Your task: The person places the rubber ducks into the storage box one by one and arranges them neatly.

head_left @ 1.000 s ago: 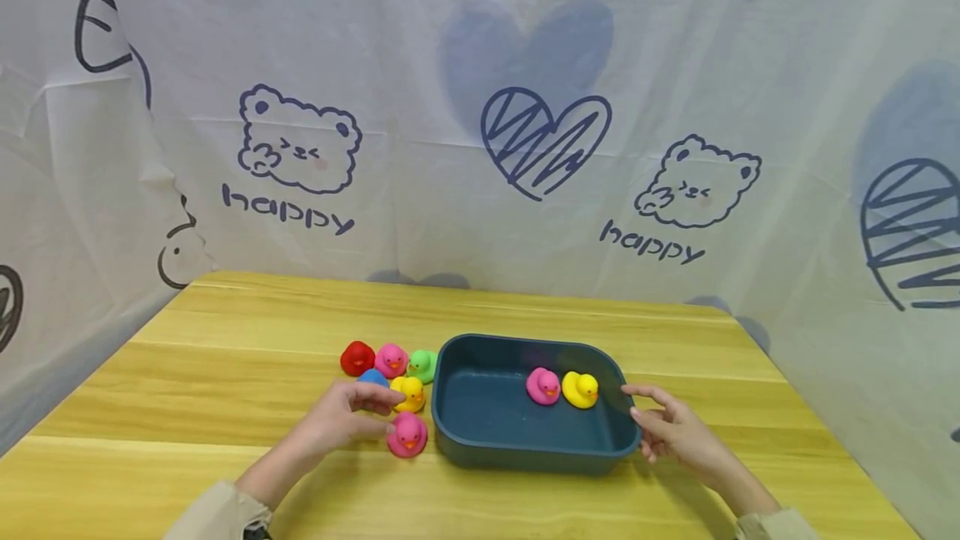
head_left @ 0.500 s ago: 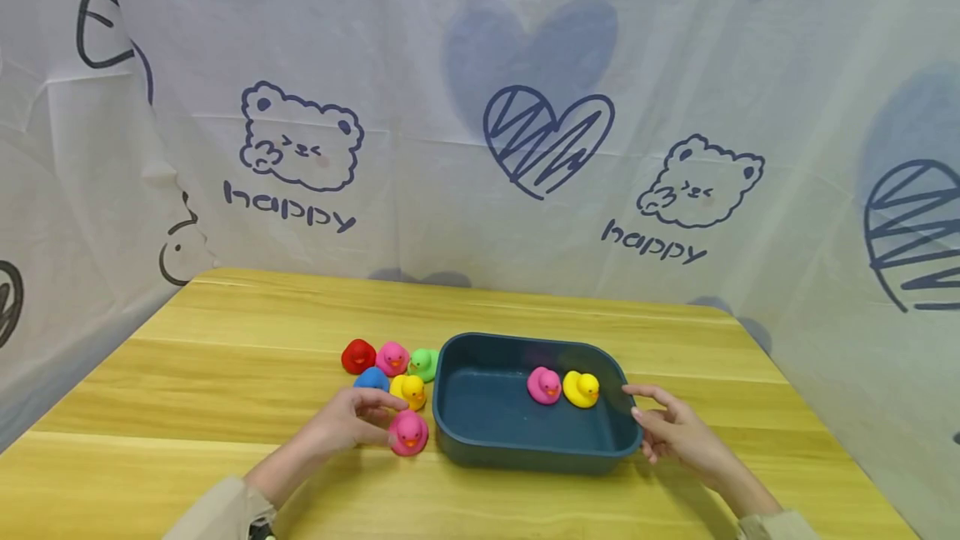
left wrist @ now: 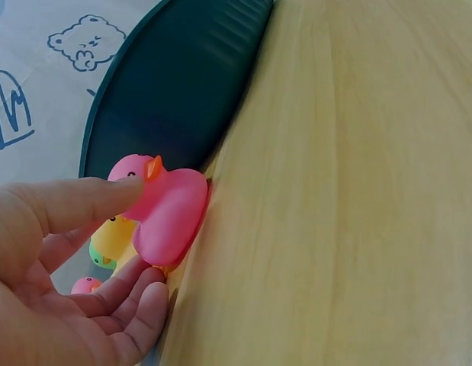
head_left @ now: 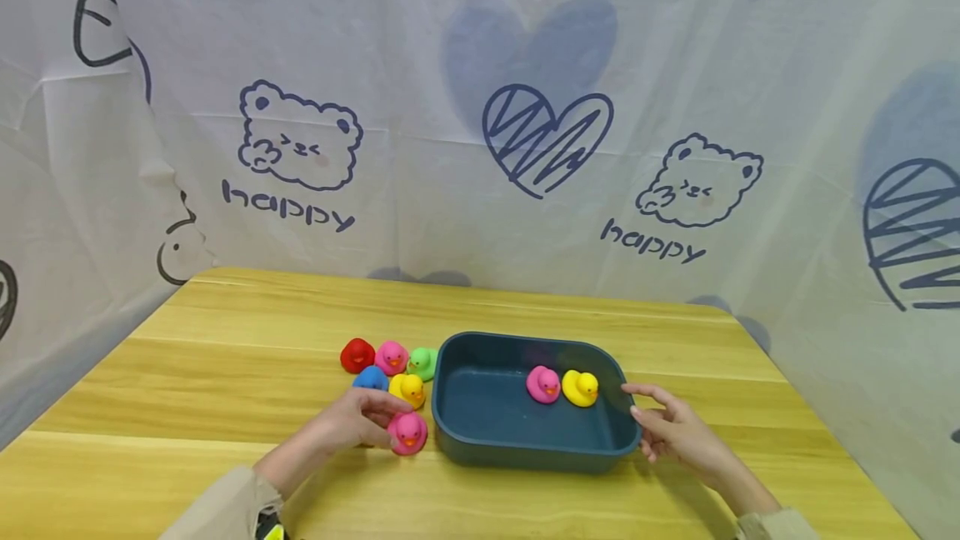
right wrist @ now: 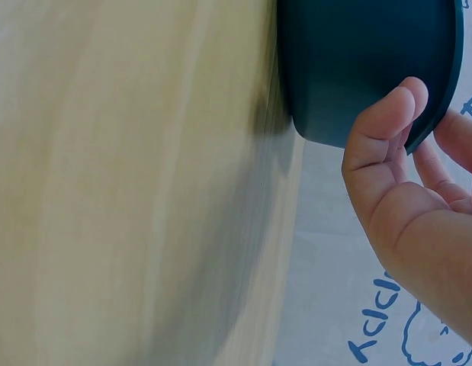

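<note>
In the head view my left hand [head_left: 352, 423] is at the nearest pink rubber duck [head_left: 408, 433], thumb and fingers on either side of it. The left wrist view has that pink duck [left wrist: 171, 210] between the digits, still low at the tabletop. My right hand [head_left: 678, 436] holds the right end of a dark teal plastic bin [head_left: 536, 457] at its rim. In the right wrist view the thumb lies against the bin's wall [right wrist: 350, 69], and other fingers are behind the rim. Inside the bin sit another pink duck [head_left: 543, 385] and a yellow duck [head_left: 581, 388].
Left of the bin cluster a red duck [head_left: 357, 355], a pink one, a green duck [head_left: 422, 363], a blue duck [head_left: 371, 379] and a yellow one. They stand close to the left hand and bin. A printed cloth [head_left: 420, 190] hangs behind the wooden table [head_left: 247, 332].
My left hand has moved slightly right and closed in around the nearest pink duck. That duck has hardly shifted. My right hand and the bin have stayed in place.
</note>
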Available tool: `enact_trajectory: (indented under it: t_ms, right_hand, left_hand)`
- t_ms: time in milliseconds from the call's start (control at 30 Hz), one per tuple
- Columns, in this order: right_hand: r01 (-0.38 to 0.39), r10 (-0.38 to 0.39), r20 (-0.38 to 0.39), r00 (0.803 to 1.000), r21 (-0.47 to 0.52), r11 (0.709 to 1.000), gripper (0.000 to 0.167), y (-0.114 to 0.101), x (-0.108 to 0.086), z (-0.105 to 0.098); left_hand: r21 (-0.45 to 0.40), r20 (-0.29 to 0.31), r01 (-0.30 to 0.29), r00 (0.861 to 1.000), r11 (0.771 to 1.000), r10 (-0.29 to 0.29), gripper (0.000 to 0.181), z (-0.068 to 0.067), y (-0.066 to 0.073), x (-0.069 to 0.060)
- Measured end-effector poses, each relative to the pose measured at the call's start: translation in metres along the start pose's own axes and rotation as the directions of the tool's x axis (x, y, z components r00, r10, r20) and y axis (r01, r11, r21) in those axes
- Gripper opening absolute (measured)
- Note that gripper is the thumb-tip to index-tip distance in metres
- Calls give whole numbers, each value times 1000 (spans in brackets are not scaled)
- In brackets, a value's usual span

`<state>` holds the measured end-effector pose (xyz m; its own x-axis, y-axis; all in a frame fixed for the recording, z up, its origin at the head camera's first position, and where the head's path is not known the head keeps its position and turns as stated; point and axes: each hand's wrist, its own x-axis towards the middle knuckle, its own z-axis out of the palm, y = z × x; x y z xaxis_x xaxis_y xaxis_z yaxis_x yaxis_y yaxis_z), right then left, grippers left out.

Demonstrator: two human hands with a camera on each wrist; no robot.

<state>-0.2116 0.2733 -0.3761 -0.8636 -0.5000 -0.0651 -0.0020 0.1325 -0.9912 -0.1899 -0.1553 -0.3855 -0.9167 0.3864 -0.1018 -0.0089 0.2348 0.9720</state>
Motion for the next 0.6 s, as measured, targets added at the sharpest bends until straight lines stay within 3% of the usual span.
enact_trajectory:
  t_ms: [400,600]
  right_hand:
    - [-2,2,5,1000,6,1000,35,0,0,0]
    - [-4,4,11,1000,3,1000,37,0,0,0]
  left_hand:
    - [115,-16,33,999,993,-31,43,3,1,4]
    - [141,-1,12,1000,990,-12,40,3,1,6]
